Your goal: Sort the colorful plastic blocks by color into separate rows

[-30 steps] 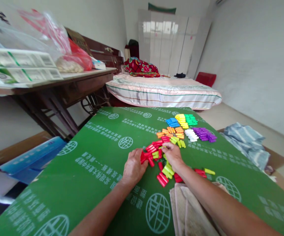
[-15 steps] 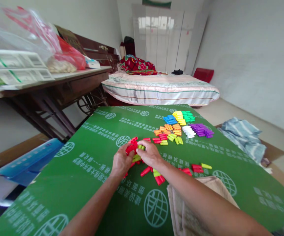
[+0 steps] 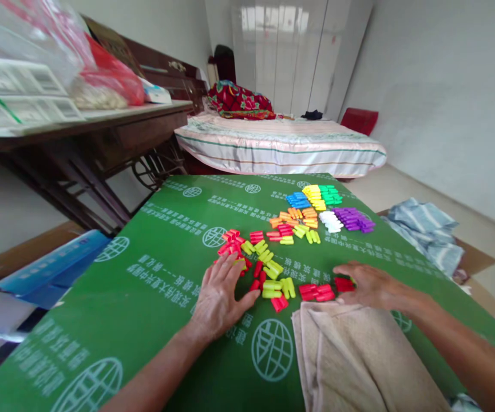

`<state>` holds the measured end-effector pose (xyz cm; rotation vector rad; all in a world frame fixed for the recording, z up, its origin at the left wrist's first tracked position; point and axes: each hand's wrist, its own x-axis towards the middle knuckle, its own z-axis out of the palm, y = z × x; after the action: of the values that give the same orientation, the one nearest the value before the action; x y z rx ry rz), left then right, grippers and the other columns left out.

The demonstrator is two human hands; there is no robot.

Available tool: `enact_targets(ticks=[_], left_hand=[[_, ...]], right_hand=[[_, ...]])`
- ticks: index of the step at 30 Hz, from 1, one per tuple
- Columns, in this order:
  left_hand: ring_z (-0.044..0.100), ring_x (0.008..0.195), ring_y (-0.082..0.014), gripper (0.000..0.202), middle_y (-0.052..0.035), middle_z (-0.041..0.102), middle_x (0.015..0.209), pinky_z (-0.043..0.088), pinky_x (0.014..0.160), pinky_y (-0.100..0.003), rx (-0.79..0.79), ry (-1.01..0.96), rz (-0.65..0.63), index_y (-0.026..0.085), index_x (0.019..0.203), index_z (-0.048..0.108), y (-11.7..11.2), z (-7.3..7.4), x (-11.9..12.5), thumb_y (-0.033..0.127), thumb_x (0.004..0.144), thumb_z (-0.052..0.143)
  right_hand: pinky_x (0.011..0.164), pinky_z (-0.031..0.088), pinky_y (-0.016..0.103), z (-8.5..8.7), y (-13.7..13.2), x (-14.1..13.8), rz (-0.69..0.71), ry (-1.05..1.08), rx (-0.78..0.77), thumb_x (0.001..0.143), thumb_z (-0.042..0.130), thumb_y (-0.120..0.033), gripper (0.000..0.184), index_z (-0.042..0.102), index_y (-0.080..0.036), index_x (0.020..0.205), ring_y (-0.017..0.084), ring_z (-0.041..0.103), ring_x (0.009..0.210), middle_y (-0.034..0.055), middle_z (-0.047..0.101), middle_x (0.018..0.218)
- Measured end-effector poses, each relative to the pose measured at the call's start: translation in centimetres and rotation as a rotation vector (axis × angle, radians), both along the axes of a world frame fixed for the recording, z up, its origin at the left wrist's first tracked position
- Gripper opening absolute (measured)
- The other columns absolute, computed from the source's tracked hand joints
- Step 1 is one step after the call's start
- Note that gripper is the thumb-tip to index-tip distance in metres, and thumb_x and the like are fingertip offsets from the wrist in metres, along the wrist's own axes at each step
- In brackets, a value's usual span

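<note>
Small cap-like plastic pieces lie in colour groups on a green board. My left hand (image 3: 219, 297) has its fingers spread, the tips at the edge of a pile of red pieces (image 3: 231, 240). Beside its thumb are yellow-green pieces (image 3: 273, 269) mixed with red ones. Farther right, my right hand (image 3: 369, 284) is open, fingers apart around a short row of red pieces (image 3: 344, 284). It partly covers a yellow-green piece there; whether it touches them I cannot tell. Another red cluster (image 3: 316, 292) lies just left of that hand.
Blue (image 3: 297, 200), yellow (image 3: 315, 196), green (image 3: 330, 194), orange (image 3: 294, 217), white (image 3: 331, 221) and purple pieces (image 3: 353, 220) sit toward the back right of the green board (image 3: 157, 297). A folded beige cloth (image 3: 354, 355) lies at the front. Left stands a cluttered table (image 3: 144, 114).
My hands have parted. The right hand has moved right to the red row, and the left has let go of red pieces and opened over the pile. The view has shifted slightly.
</note>
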<state>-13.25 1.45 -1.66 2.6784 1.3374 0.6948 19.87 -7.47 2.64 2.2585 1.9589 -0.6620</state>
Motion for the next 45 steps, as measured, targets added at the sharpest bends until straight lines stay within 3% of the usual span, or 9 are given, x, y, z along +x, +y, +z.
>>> enact_targets(ticks=[5, 12, 18, 21, 25, 29, 32, 40, 45], left_hand=[[0.038, 0.134, -0.0372, 0.066, -0.0169, 0.046, 0.143, 0.034, 0.105, -0.061, 0.14, 0.138, -0.112, 0.015, 0.131, 0.051, -2.5, 0.0, 1.8, 0.053, 0.077, 0.062], [0.049, 0.126, -0.0351, 0.041, -0.0125, 0.058, 0.132, 0.039, 0.101, -0.06, 0.247, 0.105, -0.138, 0.018, 0.114, 0.062, -3.0, 0.1, 3.6, 0.044, 0.083, 0.057], [0.055, 0.119, -0.0334, 0.035, -0.0139, 0.063, 0.125, 0.042, 0.099, -0.057, 0.391, 0.167, -0.089, 0.017, 0.113, 0.062, -1.5, -0.6, 2.4, 0.034, 0.084, 0.052], [0.055, 0.119, -0.0324, 0.038, -0.013, 0.063, 0.125, 0.043, 0.099, -0.055, 0.414, 0.159, -0.078, 0.021, 0.117, 0.06, -0.9, -1.0, 1.2, 0.038, 0.083, 0.053], [0.055, 0.12, -0.0309, 0.047, -0.012, 0.061, 0.128, 0.046, 0.099, -0.052, 0.363, 0.097, -0.108, 0.024, 0.123, 0.054, 0.1, -0.6, 0.1, 0.045, 0.082, 0.057], [0.05, 0.125, -0.0307, 0.046, -0.014, 0.058, 0.132, 0.048, 0.099, -0.049, 0.278, 0.021, -0.081, 0.021, 0.121, 0.057, 3.0, 0.3, 0.4, 0.046, 0.083, 0.055], [0.045, 0.13, -0.0315, 0.053, -0.0161, 0.054, 0.136, 0.044, 0.104, -0.05, 0.152, 0.031, -0.045, 0.016, 0.125, 0.055, 6.1, 0.9, 2.1, 0.05, 0.084, 0.051], [0.03, 0.139, -0.0351, 0.079, -0.0178, 0.037, 0.149, 0.03, 0.11, -0.054, -0.355, 0.122, -0.033, 0.018, 0.138, 0.042, 12.7, 2.4, 10.1, 0.056, 0.071, 0.062], [0.034, 0.137, -0.0344, 0.086, -0.0191, 0.041, 0.146, 0.033, 0.109, -0.048, -0.433, 0.068, -0.06, 0.016, 0.136, 0.043, 15.0, 1.6, 13.4, 0.064, 0.067, 0.061]], right_hand=[[0.084, 0.044, 0.03, -1.5, 1.2, -3.6, 0.047, 0.071, 0.119, 0.074, 0.065, -0.031, 0.052, 0.062, -0.018, 0.124, 0.022, 0.061, 0.095, 0.0107, 0.061, 0.11], [0.078, 0.043, 0.027, -1.6, 5.8, -9.3, 0.177, 0.208, 0.272, 0.073, 0.064, -0.016, 0.018, 0.069, -0.019, 0.09, 0.018, 0.06, 0.086, 0.0047, 0.061, 0.091], [0.094, 0.043, 0.031, -1.6, 8.1, -11.8, 0.309, 0.521, 0.541, 0.073, 0.063, -0.015, 0.047, 0.061, -0.02, 0.12, 0.019, 0.057, 0.107, 0.0078, 0.06, 0.118], [0.1, 0.041, 0.035, -1.2, 9.3, -8.3, 0.232, 0.47, 0.652, 0.078, 0.063, -0.026, 0.046, 0.06, -0.021, 0.124, 0.021, 0.053, 0.115, 0.0075, 0.058, 0.126], [0.106, 0.036, 0.042, -1.3, 11.8, 2.1, -0.103, 0.198, 0.771, 0.081, 0.059, -0.044, 0.052, 0.059, -0.015, 0.125, 0.026, 0.048, 0.122, 0.0132, 0.055, 0.13], [0.104, 0.036, 0.047, -2.2, 13.6, 13.1, -0.494, 0.091, 0.648, 0.08, 0.054, -0.059, 0.072, 0.054, -0.009, 0.133, 0.034, 0.046, 0.125, 0.0212, 0.05, 0.136], [0.105, 0.036, 0.045, -3.4, 13.8, 17.8, -0.689, 0.214, 0.559, 0.081, 0.052, -0.06, 0.069, 0.056, -0.013, 0.131, 0.033, 0.048, 0.125, 0.0183, 0.053, 0.135], [0.095, 0.048, 0.042, -5.4, 13.5, 16.3, -0.642, 0.565, 0.648, 0.071, 0.068, -0.05, 0.047, 0.071, -0.024, 0.11, 0.027, 0.066, 0.098, 0.006, 0.072, 0.106], [0.083, 0.054, 0.044, -5.8, 13.7, 13.2, -0.575, 0.76, 0.672, 0.065, 0.073, -0.046, 0.045, 0.073, -0.022, 0.103, 0.026, 0.068, 0.083, 0.0061, 0.073, 0.099]])
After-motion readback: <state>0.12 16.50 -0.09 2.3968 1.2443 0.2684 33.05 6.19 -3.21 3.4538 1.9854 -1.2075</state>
